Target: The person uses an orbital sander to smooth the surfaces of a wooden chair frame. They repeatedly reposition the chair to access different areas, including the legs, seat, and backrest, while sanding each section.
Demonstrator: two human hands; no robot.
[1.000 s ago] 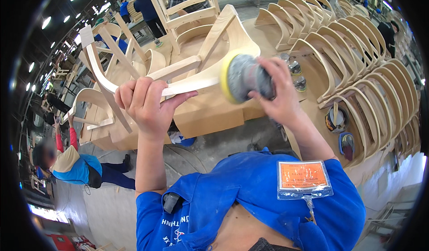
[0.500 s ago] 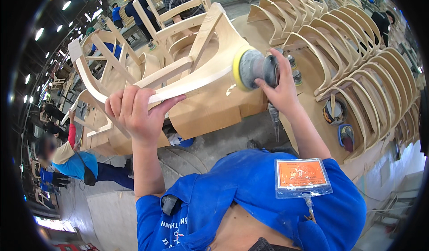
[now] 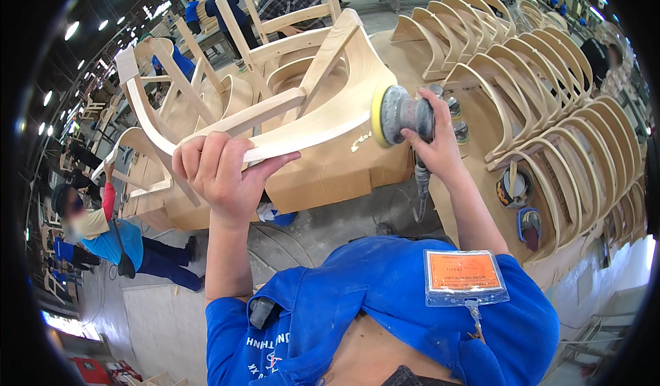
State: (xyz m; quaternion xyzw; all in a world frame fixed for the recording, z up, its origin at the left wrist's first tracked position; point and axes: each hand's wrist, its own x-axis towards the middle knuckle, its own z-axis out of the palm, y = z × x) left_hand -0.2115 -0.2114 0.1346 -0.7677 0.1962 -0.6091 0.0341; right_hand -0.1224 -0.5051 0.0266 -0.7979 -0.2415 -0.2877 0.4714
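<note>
A pale wooden chair frame point(image 3: 368, 76) lies on its side in front of me, its wide curved panel and slim rail facing my hands. My left hand point(image 3: 221, 173) is closed around the lower curved edge, thumb stretched along its underside. A round power sander point(image 3: 407, 116) with a yellow pad and a grey, dusty body is gripped in my right hand point(image 3: 440, 138). Its pad is against, or right beside, the right end of the panel's edge; exact contact is hard to tell. A hose point(image 3: 421, 186) hangs from the sander beneath my right hand.
Cardboard point(image 3: 330, 174) covers the bench under the chair. Rows of curved wooden parts point(image 3: 550, 76) stand to the right, near a roll of tape point(image 3: 514, 186) and a blue-rimmed container point(image 3: 529, 226). Beyond are more chair frames point(image 3: 180, 97). A person in blue point(image 3: 110, 238) stands at left.
The whole view has shifted a little, so the chair and both hands sit farther right. The sander appears slightly lower along the panel's edge. Both hands keep their holds.
</note>
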